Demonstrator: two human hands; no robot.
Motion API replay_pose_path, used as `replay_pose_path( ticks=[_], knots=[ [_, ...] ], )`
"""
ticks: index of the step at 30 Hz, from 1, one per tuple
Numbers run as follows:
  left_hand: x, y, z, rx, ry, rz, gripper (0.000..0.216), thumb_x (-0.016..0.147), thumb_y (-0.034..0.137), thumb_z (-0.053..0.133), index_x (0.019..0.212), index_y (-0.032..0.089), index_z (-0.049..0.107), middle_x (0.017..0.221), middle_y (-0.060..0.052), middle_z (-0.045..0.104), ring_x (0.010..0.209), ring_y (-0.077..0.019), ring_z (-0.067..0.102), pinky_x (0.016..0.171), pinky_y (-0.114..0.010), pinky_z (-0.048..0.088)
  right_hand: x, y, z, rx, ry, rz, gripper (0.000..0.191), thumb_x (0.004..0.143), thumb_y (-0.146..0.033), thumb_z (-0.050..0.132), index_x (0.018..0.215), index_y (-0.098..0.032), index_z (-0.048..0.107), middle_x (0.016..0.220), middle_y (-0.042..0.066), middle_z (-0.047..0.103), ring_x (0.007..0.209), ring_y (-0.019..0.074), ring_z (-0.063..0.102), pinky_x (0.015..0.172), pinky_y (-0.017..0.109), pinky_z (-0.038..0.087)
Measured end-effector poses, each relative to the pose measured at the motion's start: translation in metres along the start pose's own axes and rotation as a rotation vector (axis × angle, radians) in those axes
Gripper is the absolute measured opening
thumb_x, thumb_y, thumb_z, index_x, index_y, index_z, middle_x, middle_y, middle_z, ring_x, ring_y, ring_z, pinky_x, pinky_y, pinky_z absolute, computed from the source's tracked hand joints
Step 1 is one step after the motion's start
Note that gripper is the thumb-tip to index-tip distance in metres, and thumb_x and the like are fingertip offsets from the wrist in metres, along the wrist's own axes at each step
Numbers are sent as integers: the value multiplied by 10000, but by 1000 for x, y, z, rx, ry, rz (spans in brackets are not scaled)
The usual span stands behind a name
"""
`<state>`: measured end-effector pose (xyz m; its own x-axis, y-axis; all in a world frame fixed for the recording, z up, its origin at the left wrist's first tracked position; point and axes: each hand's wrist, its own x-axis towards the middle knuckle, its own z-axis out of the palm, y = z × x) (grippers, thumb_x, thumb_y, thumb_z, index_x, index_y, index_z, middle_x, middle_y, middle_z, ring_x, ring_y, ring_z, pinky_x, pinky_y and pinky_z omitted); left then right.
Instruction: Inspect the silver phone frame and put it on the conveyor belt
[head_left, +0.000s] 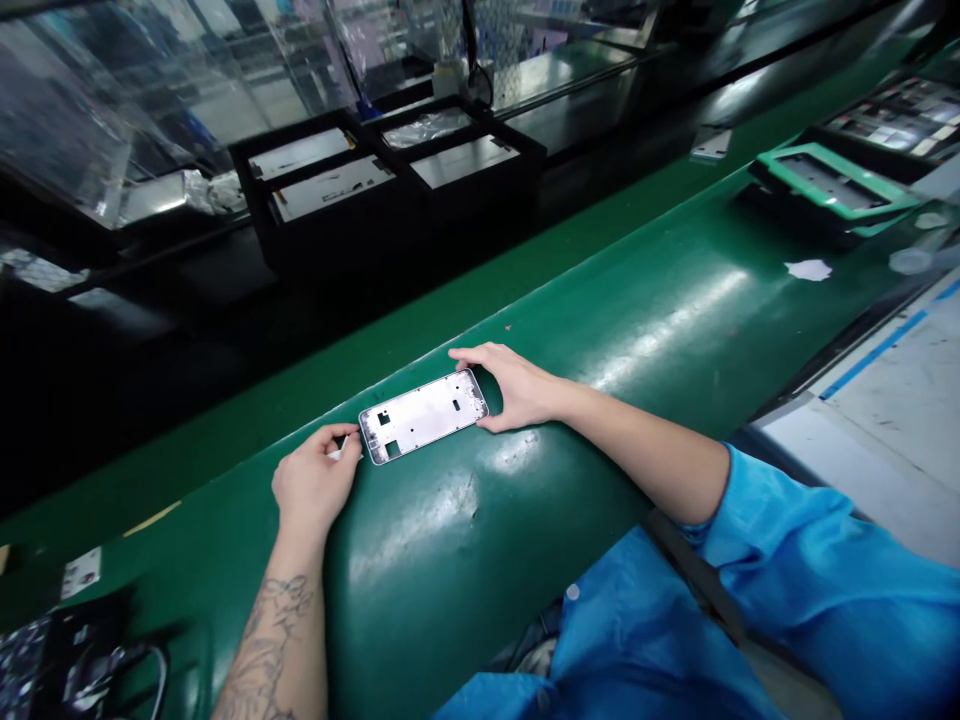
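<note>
A silver phone frame [422, 415] with several cut-outs lies flat on the green conveyor belt [637, 330]. My right hand [514, 385] grips its right end between thumb and fingers. My left hand [313, 482] is closed at the frame's left end, pinching a small white piece [335, 453] that touches the frame's corner. What the white piece is cannot be made out.
Black trays [390, 180] holding flat panels stand beyond the belt. A green-rimmed fixture [832, 185] sits at the far right, with a white scrap [808, 269] on the belt near it. A dark object [75, 660] lies at bottom left. A white surface [892, 400] borders the right.
</note>
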<state>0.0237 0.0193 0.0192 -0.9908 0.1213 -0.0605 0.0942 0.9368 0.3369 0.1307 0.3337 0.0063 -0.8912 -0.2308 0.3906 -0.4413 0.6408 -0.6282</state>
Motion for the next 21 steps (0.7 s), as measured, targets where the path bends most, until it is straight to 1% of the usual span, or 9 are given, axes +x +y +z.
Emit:
replay_pose_path(
  ticks=[3, 5, 10, 14, 18, 21],
  knots=[
    [-1, 0, 0, -10, 15, 2, 204, 834, 463, 627, 953, 343, 741, 739, 34, 670, 768, -215, 606, 670, -307, 362, 0, 1, 3, 4, 28, -49, 1027, 711, -228, 789, 1570, -304, 232, 1340, 78, 533, 1214, 297, 508, 1068, 466, 398],
    [-1, 1, -1, -14, 12, -2, 202, 834, 459, 628, 947, 337, 743, 719, 34, 660, 753, -210, 602, 665, -306, 358, -1, 2, 4, 7, 33, -54, 1026, 719, -221, 777, 1573, -310, 216, 1339, 76, 527, 1211, 293, 509, 1067, 464, 404],
    [-2, 3, 0, -30, 25, -1, 208, 830, 447, 630, 936, 316, 751, 721, 26, 656, 735, -202, 593, 653, -306, 357, -1, 3, 4, 17, 30, -55, 989, 739, -234, 757, 1572, -304, 228, 1335, 84, 522, 1203, 301, 514, 1056, 473, 427],
    [-2, 2, 0, -34, 43, 13, 196, 828, 440, 631, 937, 327, 750, 715, 36, 651, 719, -185, 588, 650, -300, 358, 0, 4, 5, 18, 26, -57, 999, 737, -240, 759, 1574, -317, 219, 1345, 75, 513, 1213, 297, 511, 1068, 464, 427],
    [-3, 1, 0, -41, 39, 19, 208, 826, 446, 629, 934, 319, 754, 712, 34, 655, 722, -187, 595, 646, -294, 361, 0, 5, 5, 19, 39, -73, 968, 747, -258, 755, 1567, -293, 242, 1354, 87, 517, 1217, 303, 513, 1065, 476, 434],
    [-3, 0, 2, -46, 42, 57, 229, 806, 450, 634, 938, 309, 759, 729, 27, 675, 750, -196, 614, 658, -289, 374, 0, 5, 6, 24, 48, -88, 952, 755, -256, 749, 1565, -285, 250, 1358, 90, 517, 1220, 301, 513, 1064, 477, 439]
  ],
)
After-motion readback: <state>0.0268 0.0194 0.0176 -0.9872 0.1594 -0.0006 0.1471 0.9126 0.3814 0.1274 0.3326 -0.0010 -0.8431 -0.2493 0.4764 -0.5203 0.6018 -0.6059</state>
